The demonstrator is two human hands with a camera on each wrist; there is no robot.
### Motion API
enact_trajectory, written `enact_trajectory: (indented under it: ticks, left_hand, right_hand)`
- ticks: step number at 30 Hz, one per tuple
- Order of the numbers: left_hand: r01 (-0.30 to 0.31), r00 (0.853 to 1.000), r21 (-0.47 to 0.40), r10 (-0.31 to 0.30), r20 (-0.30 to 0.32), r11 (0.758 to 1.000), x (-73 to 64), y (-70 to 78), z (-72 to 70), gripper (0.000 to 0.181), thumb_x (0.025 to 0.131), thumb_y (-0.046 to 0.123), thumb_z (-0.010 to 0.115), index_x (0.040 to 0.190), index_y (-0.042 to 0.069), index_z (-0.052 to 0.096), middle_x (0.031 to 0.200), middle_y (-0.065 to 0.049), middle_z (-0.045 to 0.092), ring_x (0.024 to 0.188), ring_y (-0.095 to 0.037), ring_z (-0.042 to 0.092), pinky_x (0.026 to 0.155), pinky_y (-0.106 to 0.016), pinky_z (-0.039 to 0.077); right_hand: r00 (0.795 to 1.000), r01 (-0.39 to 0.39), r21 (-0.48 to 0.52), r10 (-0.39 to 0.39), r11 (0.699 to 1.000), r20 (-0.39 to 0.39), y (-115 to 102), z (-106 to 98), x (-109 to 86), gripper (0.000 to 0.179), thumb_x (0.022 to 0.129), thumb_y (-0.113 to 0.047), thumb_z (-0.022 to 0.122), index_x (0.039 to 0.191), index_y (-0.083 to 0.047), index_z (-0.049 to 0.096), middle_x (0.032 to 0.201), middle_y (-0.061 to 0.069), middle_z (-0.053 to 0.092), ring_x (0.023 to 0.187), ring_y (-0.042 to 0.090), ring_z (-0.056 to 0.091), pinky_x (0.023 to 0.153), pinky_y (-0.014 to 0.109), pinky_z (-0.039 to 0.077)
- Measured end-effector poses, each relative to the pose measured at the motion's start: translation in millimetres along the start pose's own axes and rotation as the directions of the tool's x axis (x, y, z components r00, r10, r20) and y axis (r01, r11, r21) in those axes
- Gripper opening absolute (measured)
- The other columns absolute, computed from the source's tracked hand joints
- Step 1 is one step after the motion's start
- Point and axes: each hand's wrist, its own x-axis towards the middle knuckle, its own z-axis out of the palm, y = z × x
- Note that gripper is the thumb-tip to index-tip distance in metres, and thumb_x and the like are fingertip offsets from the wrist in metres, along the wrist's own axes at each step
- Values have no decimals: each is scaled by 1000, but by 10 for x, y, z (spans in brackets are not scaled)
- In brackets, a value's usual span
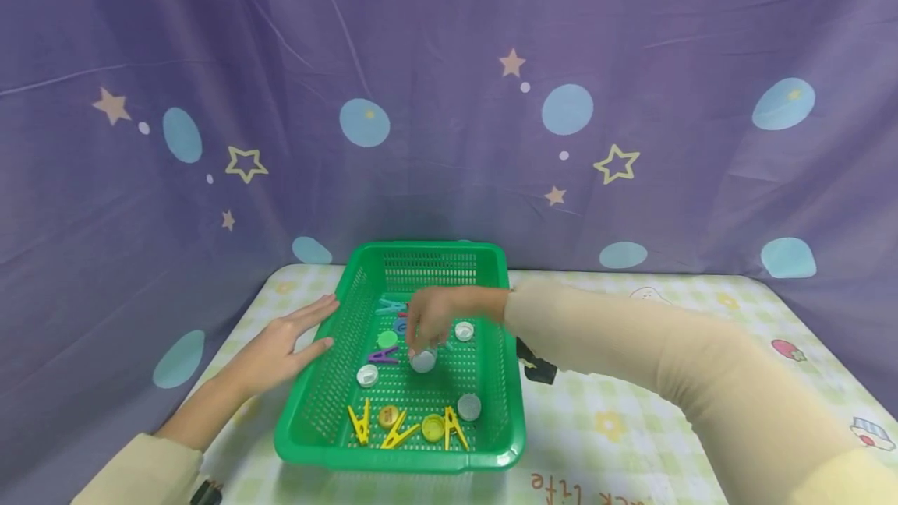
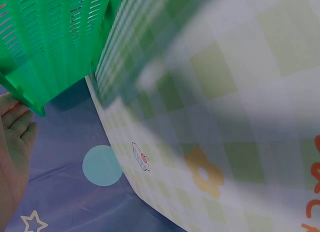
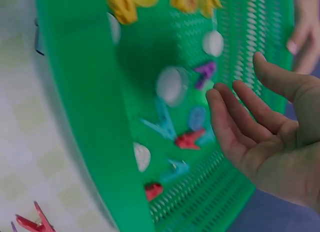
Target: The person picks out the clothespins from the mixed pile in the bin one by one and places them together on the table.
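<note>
A green plastic basket holds bottle caps and clothespins. My right hand reaches down inside it, fingers pointing at a whitish round cap. In the right wrist view that cap is blurred and lies apart from the loosely bent fingertips, with nothing between them and the thumb. A purple clothespin and a light green cap lie left of this hand. My left hand has its fingers extended, with fingertips at the basket's left rim.
Yellow clothespins and yellow caps lie along the basket's near side. Blue and red clothespins lie at its far end. Outside, a red clothespin is on the checked tablecloth. A purple curtain hangs behind the table.
</note>
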Motion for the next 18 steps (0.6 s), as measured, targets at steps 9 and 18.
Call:
enact_trajectory:
  ticks: [9,18]
  left_hand:
    - [2,1000,0,-2,-1,1000,6,17,-19,56,94,27,61,142,2,46,149,-18,44,136,-37,44,107,-57,36]
    - [11,1000,-3,-11,-1,1000,1,5,-14,56,94,29,61,142,3,46,150,-17,43,137,-37,43,108,-57,35]
  right_hand:
    - [949,-74,-165,120,984,290,-30,306,127,28,91,-21,66,115,-6,70,111,10,73,102,24,70,87,31,58]
    - [808,-136,-209,231,968,543,-59,423,209,38,94,-15,61,131,-4,58,134,14,60,121,24,61,97,28,54]
